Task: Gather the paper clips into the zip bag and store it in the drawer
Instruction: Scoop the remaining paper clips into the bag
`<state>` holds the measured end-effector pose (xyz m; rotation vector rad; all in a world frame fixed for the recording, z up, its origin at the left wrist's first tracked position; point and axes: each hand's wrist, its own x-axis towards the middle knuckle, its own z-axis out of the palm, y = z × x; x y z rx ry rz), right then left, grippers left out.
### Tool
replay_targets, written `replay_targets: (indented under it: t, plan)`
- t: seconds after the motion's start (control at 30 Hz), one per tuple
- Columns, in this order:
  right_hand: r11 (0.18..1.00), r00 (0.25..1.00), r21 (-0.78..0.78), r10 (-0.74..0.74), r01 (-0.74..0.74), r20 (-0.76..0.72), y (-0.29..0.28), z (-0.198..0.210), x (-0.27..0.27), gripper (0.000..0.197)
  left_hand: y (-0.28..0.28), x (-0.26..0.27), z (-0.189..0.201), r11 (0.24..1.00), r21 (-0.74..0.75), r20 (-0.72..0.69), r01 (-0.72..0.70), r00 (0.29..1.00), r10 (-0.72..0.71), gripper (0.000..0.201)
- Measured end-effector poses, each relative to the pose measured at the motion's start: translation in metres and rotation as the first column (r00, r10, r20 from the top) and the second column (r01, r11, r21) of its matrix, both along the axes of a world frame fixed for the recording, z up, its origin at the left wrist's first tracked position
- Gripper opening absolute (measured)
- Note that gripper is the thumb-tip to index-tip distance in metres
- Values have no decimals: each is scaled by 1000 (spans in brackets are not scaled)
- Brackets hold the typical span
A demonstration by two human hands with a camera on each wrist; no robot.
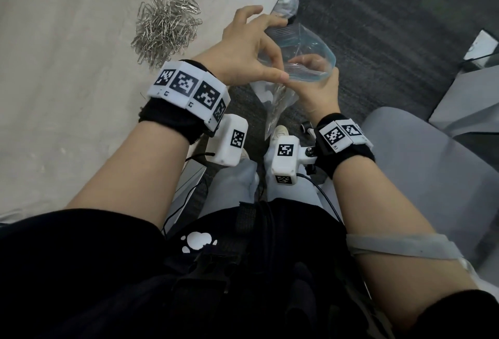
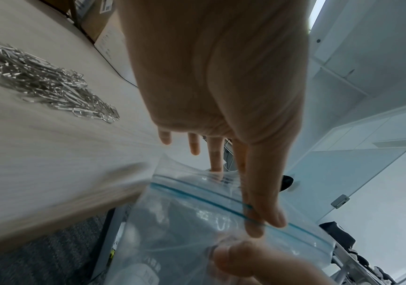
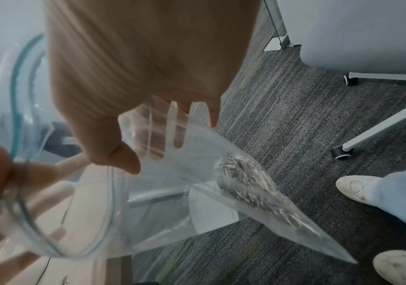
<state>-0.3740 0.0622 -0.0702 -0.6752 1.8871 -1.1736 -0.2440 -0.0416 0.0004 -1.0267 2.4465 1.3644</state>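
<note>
A clear zip bag (image 1: pixel 305 41) with a blue seal strip hangs just off the table's right edge, its mouth held wide between both hands. My left hand (image 1: pixel 270 66) pinches the near rim between thumb and a finger (image 2: pixel 254 228), the other fingers spread. My right hand (image 1: pixel 310 74) grips the opposite rim, its thumb (image 3: pixel 123 160) outside and its fingers showing through the plastic. A clump of silver paper clips (image 3: pixel 243 185) lies in the bag's lower corner. A loose pile of paper clips (image 1: pixel 167 25) sits on the table left of the hands.
The pale wooden table (image 1: pixel 67 82) fills the left; dark carpet (image 1: pixel 378 28) lies below the bag. A grey chair (image 1: pixel 421 166) stands at the right, with castered legs (image 3: pixel 341 154) nearby. My white shoes (image 3: pixel 358 187) are under the bag. No drawer is clearly seen.
</note>
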Motion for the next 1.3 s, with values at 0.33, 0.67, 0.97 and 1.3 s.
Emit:
replay_targets:
  t: [0.33, 0.67, 0.97, 1.3]
  plan:
    - [996, 996, 40, -73, 75, -42, 5, -13, -2, 45, 7, -3, -23, 983, -161, -61, -86, 995, 77, 17]
    - [977, 977, 215, 46, 0, -207, 6, -25, 4, 68, 4, 3, -37, 996, -36, -123, -79, 990, 74, 24]
    - [999, 1000, 27, -19, 20, -20, 0, -27, 14, 60, 3, 11, -35, 989, 96, -143, -112, 982, 126, 22]
    - [1000, 998, -1, -29, 29, 62, -2, -27, 15, 64, 11, 15, -30, 968, 216, -101, -128, 983, 153, 11]
